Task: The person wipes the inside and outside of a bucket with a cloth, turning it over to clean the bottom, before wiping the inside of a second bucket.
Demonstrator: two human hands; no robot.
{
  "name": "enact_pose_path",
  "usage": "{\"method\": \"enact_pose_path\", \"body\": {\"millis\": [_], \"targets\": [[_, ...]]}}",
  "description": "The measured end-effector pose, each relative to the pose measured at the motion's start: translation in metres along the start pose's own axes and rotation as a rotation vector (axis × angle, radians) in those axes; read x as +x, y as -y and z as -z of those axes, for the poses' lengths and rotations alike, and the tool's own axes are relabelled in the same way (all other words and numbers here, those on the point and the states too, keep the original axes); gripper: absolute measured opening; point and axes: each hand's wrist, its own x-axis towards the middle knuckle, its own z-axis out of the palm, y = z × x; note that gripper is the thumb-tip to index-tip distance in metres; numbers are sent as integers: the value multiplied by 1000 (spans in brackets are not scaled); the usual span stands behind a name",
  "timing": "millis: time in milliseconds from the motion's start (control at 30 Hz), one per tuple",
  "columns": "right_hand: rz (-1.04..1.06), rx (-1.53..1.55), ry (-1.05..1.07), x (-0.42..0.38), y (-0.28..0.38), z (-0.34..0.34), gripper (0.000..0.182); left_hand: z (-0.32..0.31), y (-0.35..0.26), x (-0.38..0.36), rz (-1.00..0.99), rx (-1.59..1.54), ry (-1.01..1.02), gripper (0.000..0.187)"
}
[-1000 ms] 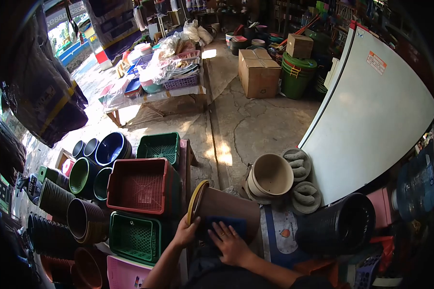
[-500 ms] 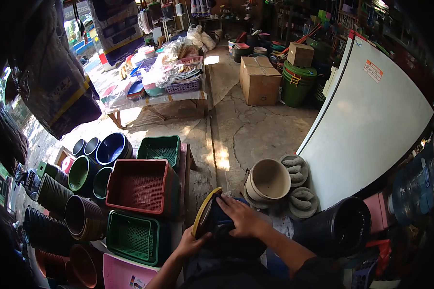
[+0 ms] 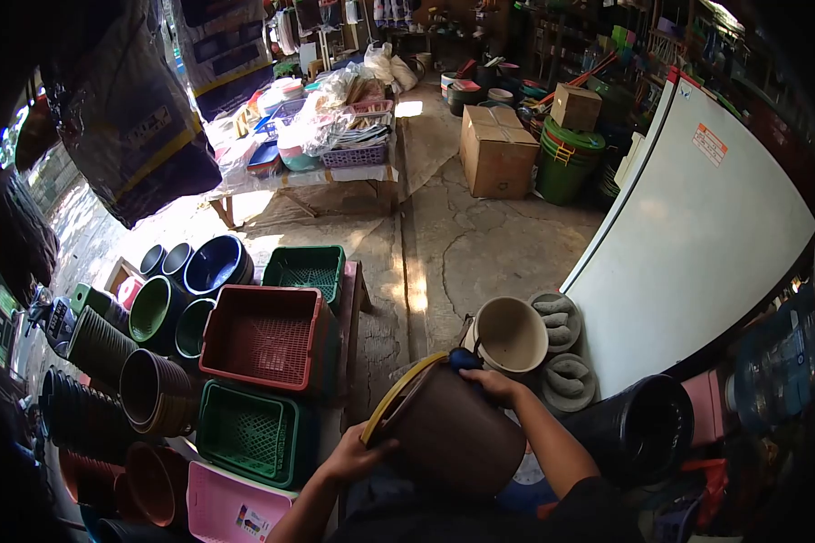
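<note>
A dark brown pot (image 3: 453,425) is tilted on its side in front of me, its yellow rim (image 3: 402,389) facing left. My left hand (image 3: 355,454) is closed on the lower part of that rim, thumb against the pot's outer wall. My right hand (image 3: 496,389) is closed round a bunched dark blue cloth (image 3: 465,359) at the upper edge of the pot. The pot's inside is turned away from view.
Nested green and red baskets (image 3: 267,339), a pink tray (image 3: 231,507) and stacked pots (image 3: 158,389) stand left. Ahead right are a cream pot (image 3: 511,335) and stone mortars (image 3: 568,380). A white panel (image 3: 688,244) leans right; a cardboard box (image 3: 498,152) stands farther back.
The pot has turned so its brown outer wall now shows. My right hand has moved from flat over the pot to its upper right edge, with the blue cloth now visible in it.
</note>
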Motion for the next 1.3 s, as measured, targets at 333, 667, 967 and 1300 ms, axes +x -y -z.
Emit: {"method": "enact_pose_path", "body": {"millis": [333, 667, 967, 1300], "targets": [[878, -895, -630, -56, 10, -127, 72, -24, -11, 25, -101, -162, -154, 35], [1099, -1357, -425, -55, -43, -162, 88, 4, 25, 66, 102, -1176, -449, 44], [1183, -867, -733, -66, -32, -151, 73, 15, 117, 70, 203, -1728, -245, 48], [425, 250, -160, -30, 22, -59, 53, 23, 99, 37, 113, -1130, -282, 43]]}}
